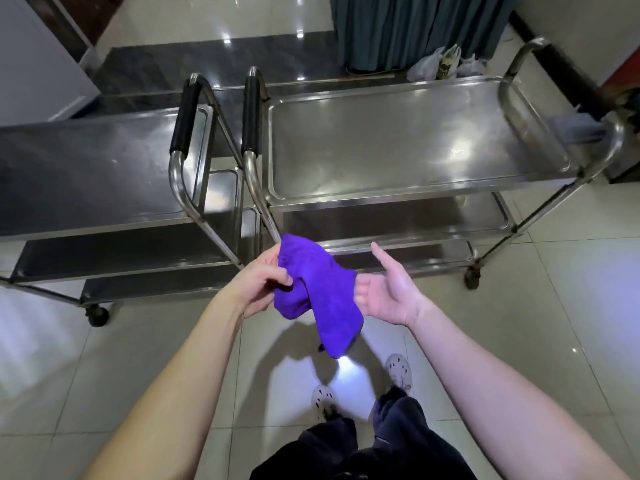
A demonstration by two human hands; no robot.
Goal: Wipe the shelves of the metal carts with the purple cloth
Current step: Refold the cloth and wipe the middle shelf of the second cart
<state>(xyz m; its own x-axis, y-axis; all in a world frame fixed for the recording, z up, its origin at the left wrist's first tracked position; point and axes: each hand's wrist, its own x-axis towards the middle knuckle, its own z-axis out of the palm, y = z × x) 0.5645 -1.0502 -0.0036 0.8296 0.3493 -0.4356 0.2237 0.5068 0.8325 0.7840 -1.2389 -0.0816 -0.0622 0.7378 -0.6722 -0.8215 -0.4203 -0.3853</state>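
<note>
- The purple cloth (318, 296) is held in the air in front of two metal carts, above the tiled floor (554, 323), with one end hanging down.
- The left hand (266, 278) is closed on the upper part of the cloth, which is pinched between thumb and fingers.
- The right hand (391, 289) is held wide, palm up, just beside the cloth. Its fingertips are hidden behind the cloth's edge, so contact cannot be told.
- The left cart (86, 174) and the right cart (415, 147) are set side by side with their black-gripped handles close together. Three shelves are seen on each.
- Plastic bags (440, 64) are seen on the floor behind the right cart, below a dark curtain (415, 26).
- Light-coloured shoes (400, 368) are worn.
</note>
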